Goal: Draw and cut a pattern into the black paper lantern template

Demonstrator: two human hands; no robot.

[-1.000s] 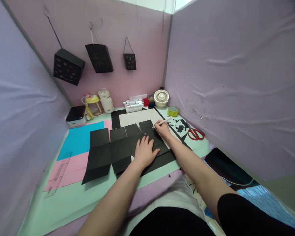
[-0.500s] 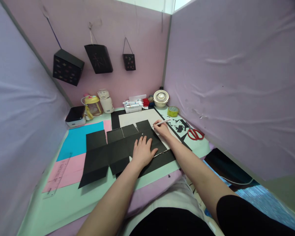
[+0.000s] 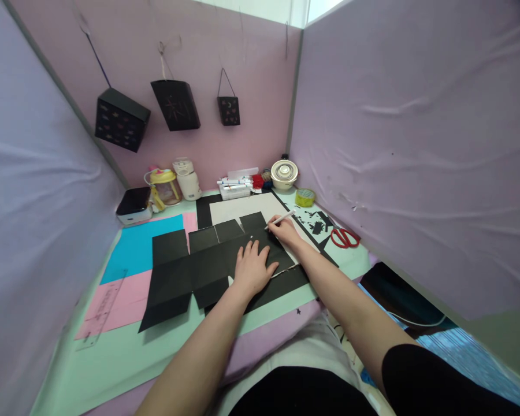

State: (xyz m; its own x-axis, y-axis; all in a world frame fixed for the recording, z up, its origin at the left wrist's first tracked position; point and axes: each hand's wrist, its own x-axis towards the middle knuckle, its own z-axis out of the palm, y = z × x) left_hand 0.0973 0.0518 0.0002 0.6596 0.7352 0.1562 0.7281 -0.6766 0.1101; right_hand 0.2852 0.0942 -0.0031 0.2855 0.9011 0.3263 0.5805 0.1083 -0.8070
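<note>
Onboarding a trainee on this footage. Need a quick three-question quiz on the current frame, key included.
1. What is in the right hand's grip?
a) red scissors
b) white pen-like tool
c) clear ruler

2. True or false: the left hand rests palm-down, fingers spread, on the black card.

3. How many black box-like items hang against the pink wall?

Key: 1 b; 2 true; 3 three.
</note>
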